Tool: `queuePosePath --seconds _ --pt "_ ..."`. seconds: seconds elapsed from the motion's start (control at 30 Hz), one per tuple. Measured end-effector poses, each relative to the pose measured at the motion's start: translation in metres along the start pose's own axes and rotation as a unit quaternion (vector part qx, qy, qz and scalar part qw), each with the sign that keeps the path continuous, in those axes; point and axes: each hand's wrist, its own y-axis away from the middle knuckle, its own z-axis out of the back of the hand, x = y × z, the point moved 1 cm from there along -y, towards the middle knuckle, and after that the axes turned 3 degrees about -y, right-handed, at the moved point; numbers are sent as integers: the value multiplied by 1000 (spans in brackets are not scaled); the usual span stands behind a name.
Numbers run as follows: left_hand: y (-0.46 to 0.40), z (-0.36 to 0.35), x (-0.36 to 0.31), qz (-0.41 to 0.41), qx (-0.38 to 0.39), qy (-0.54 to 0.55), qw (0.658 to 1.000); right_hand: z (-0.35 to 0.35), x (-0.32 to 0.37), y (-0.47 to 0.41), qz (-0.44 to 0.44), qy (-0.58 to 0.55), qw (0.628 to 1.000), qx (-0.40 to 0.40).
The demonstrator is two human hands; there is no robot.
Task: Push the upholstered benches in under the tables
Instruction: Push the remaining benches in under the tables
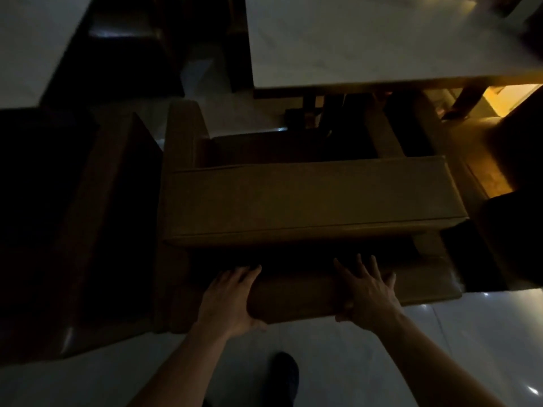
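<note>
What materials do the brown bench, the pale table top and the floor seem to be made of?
Bench: probably leather or imitation leather, with smooth, faintly shiny panels and piped seams along the edges; the dim light leaves it open.
Table top: perhaps stone or laminate, being pale, flat and matte; faint veining may show.
Floor: likely glazed tile, glossy with bright reflections and thin joint lines.

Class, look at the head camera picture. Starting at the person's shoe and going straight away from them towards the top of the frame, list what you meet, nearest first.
Dark shoe → pale floor → the two hands, left hand and right hand, gripping the near bench's edge → near bench → brown upholstered bench → white table.
</note>
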Motion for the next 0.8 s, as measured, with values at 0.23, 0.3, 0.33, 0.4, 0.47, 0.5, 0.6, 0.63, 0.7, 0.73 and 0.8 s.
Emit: queuePosePath --seconds 0.23,0.3,0.33,0.4,0.47,0.5,0.6,0.63,0.7,0.73,0.8 --pt "-4 -8 4 2 -34 4 999 -6 -2 -3 13 13 1000 -23" --pt "-4 -8 6 -5 -42 10 999 -4 0 -4 12 13 1000 -17" --pt "-4 -8 7 -8 -47 13 999 -3 2 -5 10 15 1000 -12" --pt "-2 -9 9 -15 -56 15 998 -1 4 -4 4 20 1000 -4" --pt "0 -11 11 -19 -64 18 998 -3 6 -3 1 21 1000 -8" --pt "1 -12 13 -20 -70 22 997 -4 8 -2 2 20 1000 -14" --pt "5 -16 23 -24 -73 26 997 -9 19 2 5 11 1000 -13" --pt "6 -17 28 -27 -72 23 997 -11 23 5 0 6 1000 -12" --pt "12 -19 38 -29 -74 18 997 -16 34 12 -10 -1 1000 -15" --pt "15 -19 43 -30 -79 19 996 -19 40 14 -10 -5 1000 -20" --pt "22 -18 53 -33 -83 21 996 -26 51 20 -8 -15 999 -27"
